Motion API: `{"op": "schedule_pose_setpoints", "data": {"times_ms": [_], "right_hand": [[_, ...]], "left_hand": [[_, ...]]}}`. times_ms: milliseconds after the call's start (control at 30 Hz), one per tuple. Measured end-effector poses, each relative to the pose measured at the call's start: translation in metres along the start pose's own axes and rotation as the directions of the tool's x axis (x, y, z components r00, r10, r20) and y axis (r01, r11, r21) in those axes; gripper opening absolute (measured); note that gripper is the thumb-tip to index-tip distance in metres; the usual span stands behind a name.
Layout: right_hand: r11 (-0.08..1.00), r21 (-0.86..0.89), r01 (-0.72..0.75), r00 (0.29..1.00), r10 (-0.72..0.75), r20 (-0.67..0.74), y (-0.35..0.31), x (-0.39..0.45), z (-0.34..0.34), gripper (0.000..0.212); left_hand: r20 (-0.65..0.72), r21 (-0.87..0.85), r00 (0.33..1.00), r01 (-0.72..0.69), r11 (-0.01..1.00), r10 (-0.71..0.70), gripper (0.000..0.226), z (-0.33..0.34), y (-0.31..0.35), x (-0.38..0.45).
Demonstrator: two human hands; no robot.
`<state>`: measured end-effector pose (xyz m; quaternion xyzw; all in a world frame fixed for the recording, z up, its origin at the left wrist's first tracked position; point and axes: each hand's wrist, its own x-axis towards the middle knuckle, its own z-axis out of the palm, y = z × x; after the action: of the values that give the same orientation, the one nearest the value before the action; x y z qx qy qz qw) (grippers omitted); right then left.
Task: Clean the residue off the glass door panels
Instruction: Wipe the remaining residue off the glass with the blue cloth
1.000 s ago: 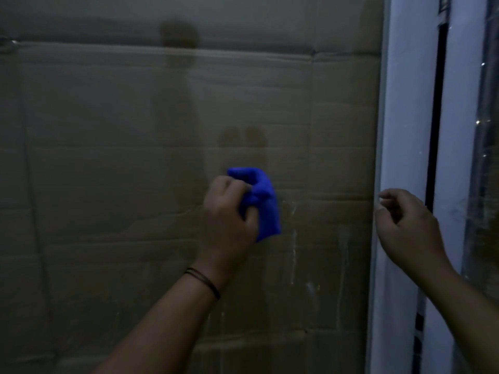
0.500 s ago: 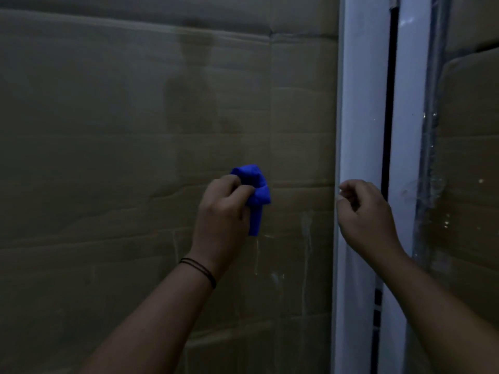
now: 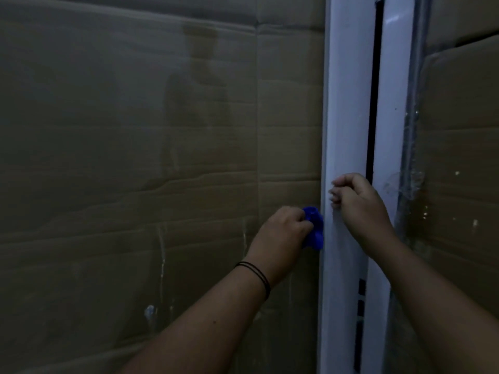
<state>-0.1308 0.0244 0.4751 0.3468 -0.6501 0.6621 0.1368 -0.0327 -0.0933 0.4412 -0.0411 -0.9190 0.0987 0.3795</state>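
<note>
My left hand (image 3: 280,233) grips a bunched bright-blue cloth (image 3: 395,229) against the streaked glass door panel (image 3: 162,157), touching the white frame (image 3: 345,130). My right hand (image 3: 359,203) rests curled on that frame, holding nothing.

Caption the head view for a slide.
Left hand presses a blue cloth on the glass panel beside the white frame; right hand curled.

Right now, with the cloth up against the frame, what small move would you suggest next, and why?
Probably draw the left hand and its blue cloth down and back leftward along the glass. The cloth sits at the white frame, so this stroke has run out, while pale streaks show lower left. The right hand can rest on the frame.
</note>
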Motion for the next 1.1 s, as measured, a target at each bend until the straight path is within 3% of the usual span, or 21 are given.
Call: {"op": "schedule_pose_setpoints", "data": {"times_ms": [100, 167, 200, 233, 300, 367, 433, 533, 667, 767, 933, 1100], "right_hand": [[0.998, 0.028, -0.049, 0.998, 0.048, 0.049, -0.007, -0.004, -0.004, 0.018], [0.998, 0.016, -0.063, 0.997, 0.062, 0.053, -0.013, -0.016, -0.010, 0.014], [0.998, -0.003, -0.064, 0.997, 0.064, 0.041, -0.016, -0.026, -0.013, 0.012], [0.998, -0.019, -0.065, 0.997, 0.065, 0.029, -0.017, -0.038, -0.015, 0.011], [0.995, -0.026, -0.091, 0.994, 0.093, 0.051, -0.020, -0.071, -0.016, 0.009], [0.987, -0.019, -0.163, 0.974, 0.164, 0.156, -0.023, -0.107, -0.009, 0.007], [0.970, -0.009, -0.242, 0.928, 0.235, 0.288, -0.029, -0.143, 0.003, 0.018], [0.940, 0.089, -0.330, 0.883, 0.274, 0.381, -0.039, -0.185, 0.021, 0.018], [0.886, 0.223, -0.407, 0.875, 0.308, 0.374, -0.057, -0.216, 0.030, 0.010], [0.845, 0.284, -0.452, 0.863, 0.335, 0.378, -0.071, -0.234, 0.033, 0.013], [0.731, 0.362, -0.579, 0.800, 0.422, 0.427, -0.088, -0.260, 0.047, 0.024], [0.694, 0.342, -0.634, 0.731, 0.392, 0.559, -0.102, -0.280, 0.065, 0.020]], "left_hand": [[0.222, -0.075, 0.974, 0.059, 0.995, -0.041, 0.024, 0.007, 0.013, -0.011], [0.159, -0.283, 0.965, 0.245, 0.927, -0.206, 0.025, 0.003, 0.018, -0.028], [0.119, -0.409, 0.936, 0.350, 0.843, -0.331, 0.024, -0.002, 0.019, -0.037], [0.116, -0.541, 0.881, 0.444, 0.714, -0.459, 0.022, -0.010, 0.020, -0.047], [0.243, -0.770, 0.728, 0.547, 0.329, -0.641, 0.017, -0.029, 0.022, -0.066], [0.417, -0.833, 0.617, 0.553, -0.010, -0.667, 0.018, -0.047, 0.026, -0.085], [0.504, -0.843, 0.584, 0.494, -0.213, -0.637, 0.022, -0.062, 0.033, -0.104], [0.551, -0.834, 0.604, 0.378, -0.401, -0.576, 0.028, -0.085, 0.047, -0.132], [0.584, -0.790, 0.621, 0.287, -0.542, -0.523, 0.040, -0.110, 0.056, -0.161], [0.622, -0.754, 0.577, 0.256, -0.605, -0.530, 0.038, -0.122, 0.061, -0.181], [0.628, -0.745, 0.587, 0.262, -0.613, -0.511, 0.039, -0.136, 0.064, -0.211], [0.574, -0.795, 0.582, 0.226, -0.563, -0.576, 0.030, -0.152, 0.059, -0.230]]}}
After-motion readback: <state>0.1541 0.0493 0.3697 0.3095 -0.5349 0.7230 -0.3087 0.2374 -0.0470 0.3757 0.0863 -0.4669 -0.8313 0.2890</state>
